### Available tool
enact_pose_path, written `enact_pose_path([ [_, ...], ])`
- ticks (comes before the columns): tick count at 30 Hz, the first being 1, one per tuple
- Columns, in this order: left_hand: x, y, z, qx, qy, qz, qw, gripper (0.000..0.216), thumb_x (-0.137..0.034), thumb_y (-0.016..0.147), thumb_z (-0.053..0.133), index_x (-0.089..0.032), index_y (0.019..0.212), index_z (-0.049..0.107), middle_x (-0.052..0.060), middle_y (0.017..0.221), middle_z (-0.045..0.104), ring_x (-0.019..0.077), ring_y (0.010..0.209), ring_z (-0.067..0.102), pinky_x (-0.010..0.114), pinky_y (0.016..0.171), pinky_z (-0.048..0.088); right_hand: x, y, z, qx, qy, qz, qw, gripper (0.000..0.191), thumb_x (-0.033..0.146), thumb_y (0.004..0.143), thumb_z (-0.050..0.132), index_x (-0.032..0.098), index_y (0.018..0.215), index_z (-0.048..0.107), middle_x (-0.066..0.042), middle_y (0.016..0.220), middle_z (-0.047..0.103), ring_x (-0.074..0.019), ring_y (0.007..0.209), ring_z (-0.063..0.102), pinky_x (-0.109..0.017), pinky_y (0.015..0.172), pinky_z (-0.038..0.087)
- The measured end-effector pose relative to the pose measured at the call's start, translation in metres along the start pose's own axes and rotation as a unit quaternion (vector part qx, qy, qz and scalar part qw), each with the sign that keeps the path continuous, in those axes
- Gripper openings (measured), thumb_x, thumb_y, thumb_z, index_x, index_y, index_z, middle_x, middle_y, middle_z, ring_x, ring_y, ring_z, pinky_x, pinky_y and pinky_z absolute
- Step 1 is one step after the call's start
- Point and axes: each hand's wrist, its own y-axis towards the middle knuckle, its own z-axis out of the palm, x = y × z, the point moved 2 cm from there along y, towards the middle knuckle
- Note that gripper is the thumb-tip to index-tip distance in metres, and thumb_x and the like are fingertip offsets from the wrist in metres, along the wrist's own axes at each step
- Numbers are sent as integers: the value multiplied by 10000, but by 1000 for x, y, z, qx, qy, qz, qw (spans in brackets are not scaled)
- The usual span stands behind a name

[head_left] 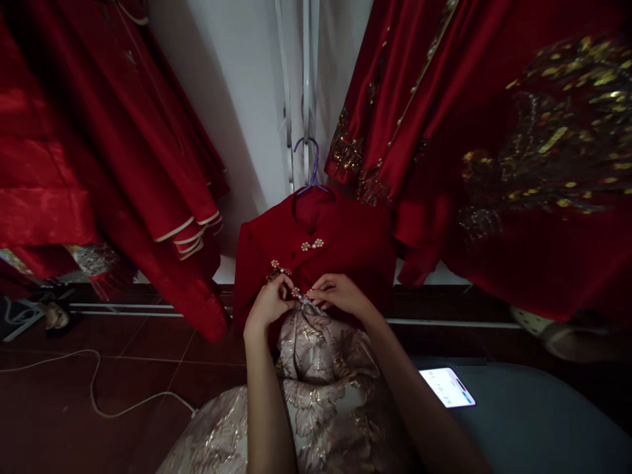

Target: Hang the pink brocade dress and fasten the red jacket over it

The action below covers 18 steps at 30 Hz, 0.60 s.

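A dark red jacket [340, 247] hangs on a purple hanger [310, 172] from a white rail, over a pale gold brocade skirt [320, 388]. Pearl clasps [312, 245] decorate its front. My left hand [270, 301] and my right hand [340, 293] meet at the jacket's lower front edge. Both have fingers pinched on a small pearl and metal fastening [302, 297] there. My forearms reach up from the bottom of the view.
Red embroidered gowns hang at the left [99, 164] and right [518, 164]. A lit phone [447, 387] lies on a grey surface [543, 421] at the lower right. A white cable [93, 388] trails across the dark tiled floor at the left.
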Motion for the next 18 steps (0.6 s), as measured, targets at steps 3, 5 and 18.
enact_pose_path([
  [3,-6,1,0,-24,1,13,1000,258,-167,582,663,-186,823,575,-65,618,495,71,572,466,171,558,344,-3,3,0,-4,5,-8,1000,257,321,603,728,135,712,588,-25,612,665,-145,572,651,-223,478,523],
  [5,-9,1,1,-21,-13,15,1000,238,-170,596,650,-181,829,599,-49,641,526,77,596,484,174,577,355,-5,4,-1,-13,10,-11,1000,263,328,602,728,136,714,587,-22,609,663,-152,584,654,-234,492,530],
  [18,-9,-1,-4,-21,-37,-17,999,142,-178,652,592,-160,763,678,27,716,665,125,666,601,219,634,455,2,5,10,-23,63,-24,998,293,338,584,748,130,739,612,-28,645,667,-143,600,656,-235,534,556],
])
